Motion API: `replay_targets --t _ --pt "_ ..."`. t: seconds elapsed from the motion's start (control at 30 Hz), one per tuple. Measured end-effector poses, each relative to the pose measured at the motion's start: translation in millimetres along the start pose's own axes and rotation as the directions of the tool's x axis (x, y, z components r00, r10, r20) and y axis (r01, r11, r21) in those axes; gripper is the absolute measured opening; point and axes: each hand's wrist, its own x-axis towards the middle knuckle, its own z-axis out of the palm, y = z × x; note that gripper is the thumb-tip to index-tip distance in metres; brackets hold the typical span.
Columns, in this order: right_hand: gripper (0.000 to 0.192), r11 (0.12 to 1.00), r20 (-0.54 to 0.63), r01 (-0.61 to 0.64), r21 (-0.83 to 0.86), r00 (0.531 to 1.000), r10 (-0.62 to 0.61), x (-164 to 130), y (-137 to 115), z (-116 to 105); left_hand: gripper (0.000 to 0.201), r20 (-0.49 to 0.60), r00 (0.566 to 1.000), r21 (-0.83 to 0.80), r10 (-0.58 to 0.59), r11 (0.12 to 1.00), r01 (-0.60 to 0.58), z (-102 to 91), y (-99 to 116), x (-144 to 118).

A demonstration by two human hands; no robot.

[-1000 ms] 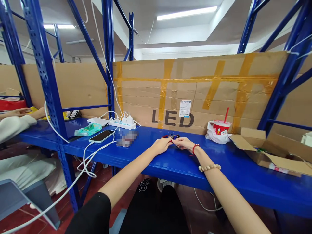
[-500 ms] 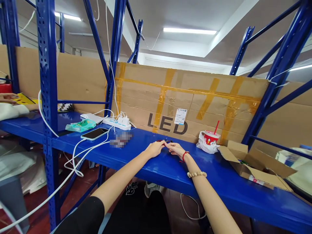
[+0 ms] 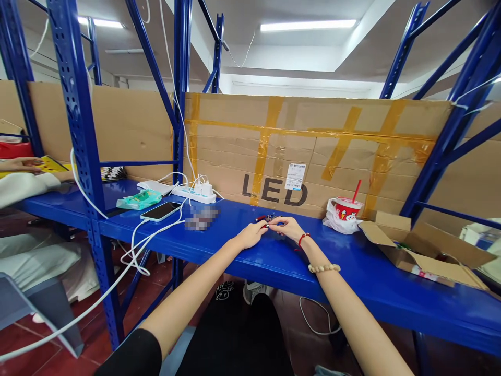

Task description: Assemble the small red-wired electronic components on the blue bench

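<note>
Both my hands meet on the blue shelf top (image 3: pixel 352 271), far out in front of me. My left hand (image 3: pixel 252 234) and my right hand (image 3: pixel 287 227) pinch a small dark object with red and blue parts (image 3: pixel 268 219) between their fingertips. The object is too small to make out in detail. My right wrist wears a red cord and a beaded bracelet.
A phone (image 3: pixel 161 211) on a white cable, a green wipes pack (image 3: pixel 139 199) and a power strip (image 3: pixel 194 194) lie to the left. A red cup in a plastic bag (image 3: pixel 344 213) and an open cardboard box (image 3: pixel 426 250) sit to the right. Another person's sleeve (image 3: pixel 23 185) rests far left.
My hands stay together on the small object. The view has swung slightly between the frames; nothing on the shelf has moved.
</note>
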Motion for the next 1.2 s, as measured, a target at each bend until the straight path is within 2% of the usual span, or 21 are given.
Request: replay_targets --t 0.3,0.57,0.87,1.2 --pt "0.035 0.997 0.061 0.032 -0.064 0.998 -0.028 -3 -5 5 0.022 0.044 0.995 -0.043 0.093 0.995 -0.092 -8.8 4 -12" --pt "0.035 0.983 0.024 0.168 -0.068 0.986 -0.167 -2 -10 6 0.021 0.017 0.995 -0.081 0.103 0.992 -0.101 -7.0 1 -10" --pt "0.031 0.987 0.023 0.157 -0.039 0.987 -0.156 -5 -15 7 0.020 0.000 0.993 -0.084 0.121 0.989 -0.120 -8.5 2 -12" --pt "0.030 0.987 -0.025 0.147 -0.072 0.989 -0.149 -2 -16 7 0.019 -0.098 0.989 -0.146 0.112 0.981 -0.125 -6.3 5 -8"
